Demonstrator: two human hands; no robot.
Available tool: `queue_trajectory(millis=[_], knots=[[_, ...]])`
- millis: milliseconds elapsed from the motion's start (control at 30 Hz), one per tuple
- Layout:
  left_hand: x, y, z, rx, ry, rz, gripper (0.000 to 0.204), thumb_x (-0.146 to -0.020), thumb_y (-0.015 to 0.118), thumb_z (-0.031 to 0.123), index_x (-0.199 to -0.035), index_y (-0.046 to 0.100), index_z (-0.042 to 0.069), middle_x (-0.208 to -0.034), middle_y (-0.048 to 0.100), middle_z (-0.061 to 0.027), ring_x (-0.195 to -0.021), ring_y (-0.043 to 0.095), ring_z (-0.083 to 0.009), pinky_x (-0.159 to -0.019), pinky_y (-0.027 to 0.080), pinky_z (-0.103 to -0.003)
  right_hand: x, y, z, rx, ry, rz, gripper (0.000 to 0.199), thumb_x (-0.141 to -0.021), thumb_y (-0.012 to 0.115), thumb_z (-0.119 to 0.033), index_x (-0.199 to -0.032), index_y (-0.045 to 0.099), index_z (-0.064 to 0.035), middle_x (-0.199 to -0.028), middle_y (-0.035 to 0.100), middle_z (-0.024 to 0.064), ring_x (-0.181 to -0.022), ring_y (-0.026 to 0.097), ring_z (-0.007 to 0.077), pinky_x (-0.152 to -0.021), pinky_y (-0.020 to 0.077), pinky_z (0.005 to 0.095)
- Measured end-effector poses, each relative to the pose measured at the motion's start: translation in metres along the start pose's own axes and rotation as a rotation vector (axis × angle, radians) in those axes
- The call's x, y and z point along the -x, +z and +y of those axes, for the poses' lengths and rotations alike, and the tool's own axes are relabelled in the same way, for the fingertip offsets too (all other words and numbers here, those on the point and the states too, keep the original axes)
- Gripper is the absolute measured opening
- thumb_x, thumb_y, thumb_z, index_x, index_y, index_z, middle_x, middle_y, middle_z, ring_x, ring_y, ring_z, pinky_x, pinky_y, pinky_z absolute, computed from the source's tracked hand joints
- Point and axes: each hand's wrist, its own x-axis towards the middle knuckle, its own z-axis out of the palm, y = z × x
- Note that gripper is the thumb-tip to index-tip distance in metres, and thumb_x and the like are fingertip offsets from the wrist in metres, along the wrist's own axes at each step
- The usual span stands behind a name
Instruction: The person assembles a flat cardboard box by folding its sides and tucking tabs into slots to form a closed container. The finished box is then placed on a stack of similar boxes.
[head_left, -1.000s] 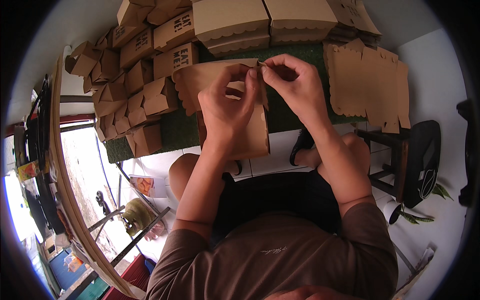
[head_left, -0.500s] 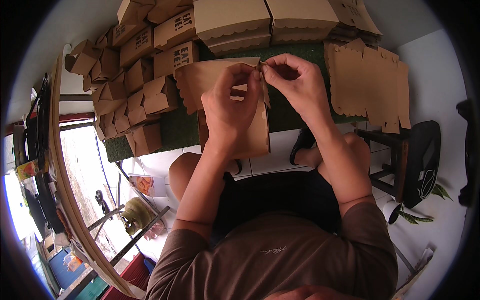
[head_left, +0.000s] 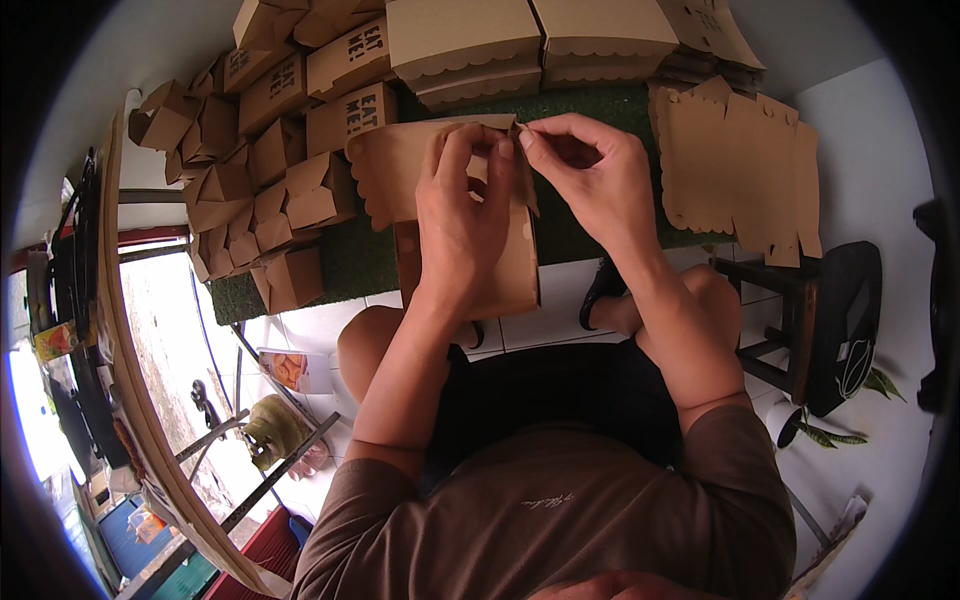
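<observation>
A partly folded brown cardboard box (head_left: 390,165) with a scalloped edge stands in front of me, its near part jutting past the table's front edge. My left hand (head_left: 462,215) is closed on the box's far corner, thumb and fingers pinching the board there. At the same corner, my right hand (head_left: 598,180) pinches a small tab between thumb and forefinger. Both hands' fingertips almost meet at this fold. Part of the box's inside is hidden behind my left hand and wrist.
Green artificial turf (head_left: 345,245) covers the table. Many small folded boxes (head_left: 320,190) are heaped at left, larger scalloped boxes (head_left: 465,40) are stacked behind, and a flat die-cut cardboard sheet (head_left: 735,165) lies at right. A dark stool (head_left: 790,300) and black bag (head_left: 845,330) stand right.
My right hand has shifted slightly down at the corner, and my left fingers have moved a little to the right. The box stays nearly in place.
</observation>
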Motion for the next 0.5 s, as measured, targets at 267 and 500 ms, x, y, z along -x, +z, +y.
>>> queue_trajectory(millis=[267,500], knots=[[0.001,0.001,0.003,0.079,-0.088,0.03,0.014,-0.108,0.082,0.012,-0.114,0.077,0.001,-0.101,0.083,-0.01,-0.088,0.081,-0.0166,-0.066,0.058,-0.031,-0.001,0.001,0.002,0.002,0.008,0.007,0.02,-0.107,0.088,-0.019,-0.117,0.086,-0.001,-0.1,0.087,0.0047,-0.093,0.08,0.0093,-0.086,0.0626,0.0275],[0.001,0.004,0.005,0.048,-0.12,0.014,0.014,-0.108,0.082,0.011,-0.114,0.076,0.0,-0.104,0.083,-0.0108,-0.087,0.082,-0.018,-0.067,0.06,-0.032,-0.005,0.002,0.01,-0.047,0.07,0.027,0.022,-0.102,0.091,-0.023,-0.111,0.086,-0.003,-0.094,0.088,0.0057,-0.088,0.082,0.0121,-0.082,0.0619,0.0296]])
